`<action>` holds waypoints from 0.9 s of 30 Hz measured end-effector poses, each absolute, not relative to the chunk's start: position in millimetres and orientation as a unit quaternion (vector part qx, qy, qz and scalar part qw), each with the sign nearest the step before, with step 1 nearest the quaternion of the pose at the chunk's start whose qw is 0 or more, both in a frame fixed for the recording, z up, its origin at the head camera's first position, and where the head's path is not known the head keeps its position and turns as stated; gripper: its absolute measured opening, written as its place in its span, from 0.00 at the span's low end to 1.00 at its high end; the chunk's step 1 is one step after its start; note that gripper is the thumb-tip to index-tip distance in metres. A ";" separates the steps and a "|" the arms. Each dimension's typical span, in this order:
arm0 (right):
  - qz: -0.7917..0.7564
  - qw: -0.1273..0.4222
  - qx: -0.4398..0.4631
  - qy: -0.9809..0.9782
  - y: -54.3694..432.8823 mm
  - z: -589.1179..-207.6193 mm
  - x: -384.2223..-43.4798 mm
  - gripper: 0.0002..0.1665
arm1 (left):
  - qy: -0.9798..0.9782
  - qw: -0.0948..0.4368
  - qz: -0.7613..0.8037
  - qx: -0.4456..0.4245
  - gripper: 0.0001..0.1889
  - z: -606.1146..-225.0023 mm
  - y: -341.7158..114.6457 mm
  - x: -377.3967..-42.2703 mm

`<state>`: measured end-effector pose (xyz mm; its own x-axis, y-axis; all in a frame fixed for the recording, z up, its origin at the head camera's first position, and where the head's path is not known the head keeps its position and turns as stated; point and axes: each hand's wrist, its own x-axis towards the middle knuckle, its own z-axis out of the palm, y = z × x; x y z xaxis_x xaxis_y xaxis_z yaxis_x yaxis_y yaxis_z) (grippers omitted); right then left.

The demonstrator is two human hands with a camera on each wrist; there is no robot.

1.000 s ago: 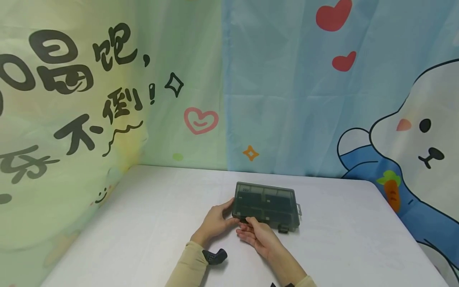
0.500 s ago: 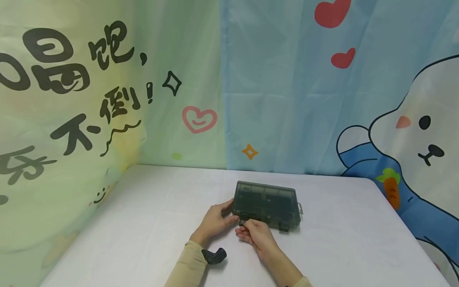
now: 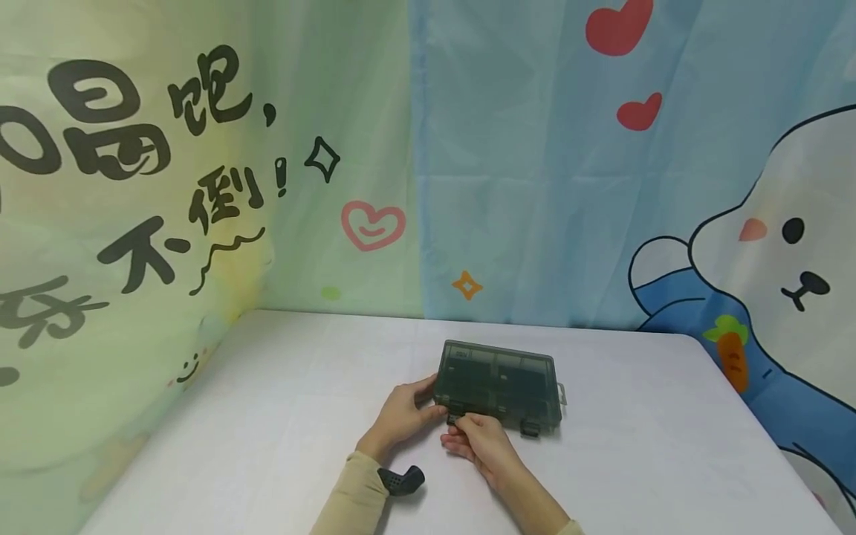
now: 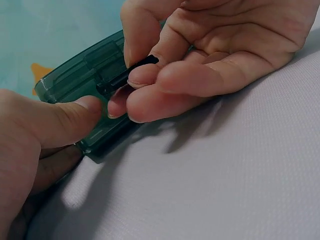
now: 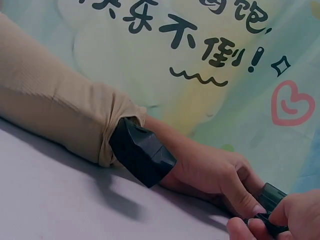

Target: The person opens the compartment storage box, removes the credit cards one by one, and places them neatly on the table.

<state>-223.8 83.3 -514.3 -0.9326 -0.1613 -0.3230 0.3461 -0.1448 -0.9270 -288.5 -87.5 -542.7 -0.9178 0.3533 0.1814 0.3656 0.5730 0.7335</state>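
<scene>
A dark green see-through plastic box (image 3: 498, 375) with a lid and inner compartments lies on the white table. My left hand (image 3: 399, 414) grips its near left corner, thumb (image 4: 82, 117) on the front face and the other fingers round the side. My right hand (image 3: 483, 442) pinches the left front latch (image 4: 127, 75) between thumb and forefinger. That latch stands out from the box front in the left wrist view. The right front latch (image 3: 530, 429) has no hand on it. In the right wrist view, the fingers hide most of the box (image 5: 272, 195).
The white tabletop (image 3: 287, 416) reaches back to a printed cloth backdrop (image 3: 501, 163). A clear tab (image 3: 562, 394) sticks out of the box's right side. On the left wrist sits a black camera mount (image 3: 402, 481), below a beige sleeve (image 3: 351, 494).
My right thumb and forefinger have moved slightly toward me, from the box's front edge, with the left latch now swung outward. The left hand has kept its hold on the corner.
</scene>
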 end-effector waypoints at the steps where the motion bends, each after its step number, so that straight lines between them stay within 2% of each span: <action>1: -0.748 0.170 0.070 0.637 84.2 -513.7 -223.4 0.13 | -0.887 0.008 -0.414 -0.203 0.34 -543.1 -87.2 -288.4; 6: -0.700 0.184 0.047 0.688 89.3 -511.9 -221.4 0.17 | -0.888 0.012 -0.410 -0.206 0.35 -542.8 -85.9 -287.7; 14: -0.656 0.195 0.023 0.729 93.9 -505.3 -216.5 0.32 | -0.890 0.013 -0.410 -0.198 0.34 -540.7 -86.4 -286.6; 17: -0.640 0.196 0.002 0.743 97.8 -502.5 -213.5 0.32 | -0.891 0.012 -0.408 -0.198 0.34 -541.1 -84.9 -286.5; 22: -0.554 0.210 -0.095 0.800 107.0 -488.9 -208.5 0.29 | -0.891 0.017 -0.407 -0.200 0.35 -541.0 -83.7 -286.0; 27: -0.444 0.203 -0.202 0.849 116.5 -468.6 -205.3 0.31 | -0.895 0.021 -0.398 -0.199 0.35 -540.4 -83.5 -285.1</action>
<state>-205.3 116.5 -468.6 -0.8362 -0.5229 -0.1654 -0.1622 0.5239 -0.8362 -285.1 -83.5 -540.4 -0.9203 0.3390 0.1955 0.3723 0.6045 0.7043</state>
